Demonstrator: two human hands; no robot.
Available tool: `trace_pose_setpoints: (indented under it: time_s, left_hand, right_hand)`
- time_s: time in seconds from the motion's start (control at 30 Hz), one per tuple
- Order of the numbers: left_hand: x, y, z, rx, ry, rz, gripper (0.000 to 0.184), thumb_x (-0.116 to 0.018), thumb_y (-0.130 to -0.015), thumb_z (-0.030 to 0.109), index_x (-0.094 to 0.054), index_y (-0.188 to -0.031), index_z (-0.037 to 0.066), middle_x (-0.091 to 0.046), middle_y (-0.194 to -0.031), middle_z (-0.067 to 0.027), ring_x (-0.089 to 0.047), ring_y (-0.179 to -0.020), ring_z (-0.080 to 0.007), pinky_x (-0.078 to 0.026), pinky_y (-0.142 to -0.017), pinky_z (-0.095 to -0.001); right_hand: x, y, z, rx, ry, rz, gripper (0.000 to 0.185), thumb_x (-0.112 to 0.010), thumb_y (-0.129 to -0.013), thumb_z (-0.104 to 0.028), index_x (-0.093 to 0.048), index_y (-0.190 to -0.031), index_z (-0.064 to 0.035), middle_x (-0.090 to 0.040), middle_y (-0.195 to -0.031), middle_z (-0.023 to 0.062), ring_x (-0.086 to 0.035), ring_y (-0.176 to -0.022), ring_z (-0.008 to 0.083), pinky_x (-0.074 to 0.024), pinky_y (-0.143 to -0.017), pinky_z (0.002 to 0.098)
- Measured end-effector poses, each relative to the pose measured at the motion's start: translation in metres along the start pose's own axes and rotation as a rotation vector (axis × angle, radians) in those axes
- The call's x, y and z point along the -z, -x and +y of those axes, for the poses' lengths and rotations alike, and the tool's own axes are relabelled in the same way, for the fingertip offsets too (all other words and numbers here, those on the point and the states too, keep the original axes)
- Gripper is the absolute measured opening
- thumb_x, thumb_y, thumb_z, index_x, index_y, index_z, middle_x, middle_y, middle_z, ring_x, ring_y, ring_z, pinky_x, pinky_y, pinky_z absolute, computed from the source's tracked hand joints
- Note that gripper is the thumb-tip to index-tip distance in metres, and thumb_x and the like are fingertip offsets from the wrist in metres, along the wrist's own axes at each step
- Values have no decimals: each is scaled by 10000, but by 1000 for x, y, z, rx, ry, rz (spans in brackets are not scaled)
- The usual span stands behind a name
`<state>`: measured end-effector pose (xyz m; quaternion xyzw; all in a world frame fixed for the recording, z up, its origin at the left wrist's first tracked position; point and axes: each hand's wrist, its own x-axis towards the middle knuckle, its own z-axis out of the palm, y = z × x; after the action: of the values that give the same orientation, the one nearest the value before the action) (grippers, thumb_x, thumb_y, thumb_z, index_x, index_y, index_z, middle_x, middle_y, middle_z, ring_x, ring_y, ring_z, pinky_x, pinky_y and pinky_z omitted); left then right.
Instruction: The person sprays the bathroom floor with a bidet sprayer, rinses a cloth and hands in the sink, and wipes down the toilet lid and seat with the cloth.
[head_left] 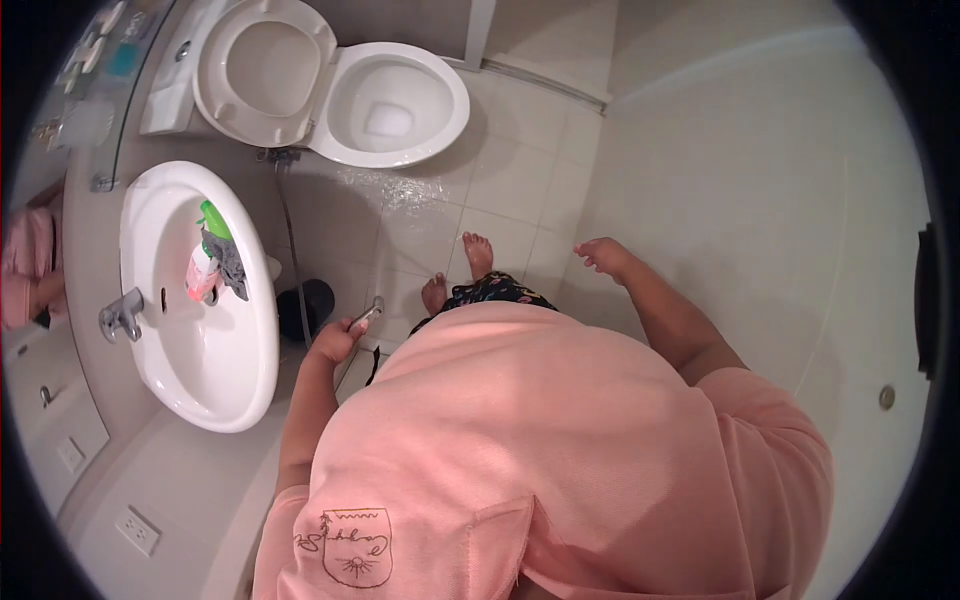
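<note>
My left hand (338, 342) is closed round a metal bidet sprayer (368, 315), low beside the sink. From the sprayer a thin hose (291, 225) runs up to a valve by the toilet. On the other side of my body, my right hand (605, 258) hangs empty, its fingers loosely apart. The toilet bowl (395, 105) is uncovered, with its seat (265, 70) raised. Wet patches (410, 195) shine on the floor tiles in front of it. Both of my bare feet (478, 255) stand on the tiles.
In the white sink (190, 385) lie a green bottle (213, 220), a pink-and-white bottle (202, 272) and a grey cloth (226, 262). A dark bin (306, 308) stands under the sink's edge. A glass shelf (125, 130) juts out at upper left. A pale door (800, 250) is at right.
</note>
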<state>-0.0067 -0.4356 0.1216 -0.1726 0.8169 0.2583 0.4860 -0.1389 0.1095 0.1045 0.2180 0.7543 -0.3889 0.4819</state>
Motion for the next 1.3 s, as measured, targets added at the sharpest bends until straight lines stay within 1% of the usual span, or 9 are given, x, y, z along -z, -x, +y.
trace_pose_setpoints:
  time_s: [0.07, 0.3, 0.37, 0.4, 0.47, 0.67, 0.9, 1.13, 1.3]
  left_hand:
    - [0, 7, -4, -10, 123, 115, 525, -516, -893, 518, -627, -1075, 38, -632, -1069, -237, -577, -1040, -397, -433, -877, -405]
    - [-7, 22, 7, 83, 426, 246, 476, -534, -902, 483, -637, -1025, 35, -651, -948, -192, -604, -912, -295, -441, -830, -365]
    - [-15, 20, 10, 6, 572, 327, 322, -544, -942, 381, -629, -893, 74, -455, -645, 41, -381, -581, -77, -320, -541, -238]
    - [-16, 19, 9, 4, 585, 343, 322, -544, -942, 381, -629, -893, 74, -455, -645, 41, -381, -581, -77, -320, -541, -238]
    - [-14, 21, 14, 31, 565, 361, 444, -540, -908, 466, -638, -945, 34, -625, -802, -124, -560, -765, -218, -444, -736, -339]
    - [-10, 22, 14, 7, 775, 430, 433, -523, -921, 471, -644, -897, 56, -489, -631, -4, -450, -581, -109, -367, -550, -270]
    - [-16, 23, 5, -16, 937, 469, 469, -485, -928, 517, -630, -883, 73, -490, -643, 4, -424, -534, -96, -350, -507, -263]
    - [2, 44, 23, 156, 1495, 385, 443, -452, -914, 590, -489, -1005, 158, -432, -633, 31, -377, -497, -108, -332, -472, -281]
    - [4, 12, 36, 143, 1784, 547, 407, -399, -946, 566, -468, -1007, 170, -447, -668, 21, -398, -547, -133, -346, -497, -305]
  right_hand:
    - [29, -14, -21, -142, 70, 35, 403, -593, -869, -366, -631, -1121, -54, -612, -1066, 53, -540, -894, 166, -440, -779, 341]
    - [97, -52, -83, 66, 13, 110, 342, -594, -864, -371, -643, -1046, -85, -607, -1008, 13, -522, -850, 130, -418, -755, 316]
    - [99, -51, -101, 118, 8, 98, 394, -593, -871, -375, -622, -1080, -42, -601, -1052, 55, -523, -885, 159, -425, -780, 336]
    - [97, -50, -109, 135, 21, 98, 394, -593, -871, -375, -622, -1080, -42, -601, -1052, 55, -523, -885, 159, -425, -780, 336]
    - [92, -52, -115, 138, 54, 48, 307, -576, -884, -374, -643, -1018, -106, -609, -993, -10, -518, -837, 106, -414, -733, 285]
    - [87, -49, -121, 143, 115, -19, 290, -563, -898, -364, -643, -1014, -110, -603, -992, -13, -513, -837, 99, -414, -712, 278]
    - [103, -47, -104, 121, 47, 27, 281, -569, -894, -363, -643, -999, -113, -596, -977, -21, -508, -827, 99, -409, -713, 274]
    - [105, -44, -69, 58, 5, 63, 292, -569, -892, -375, -644, -1003, -116, -600, -985, -21, -508, -829, 108, -412, -731, 290]
    - [97, -41, -60, 47, 6, 55, 301, -564, -896, -376, -645, -1011, -110, -602, -997, -12, -511, -836, 116, -415, -743, 295]
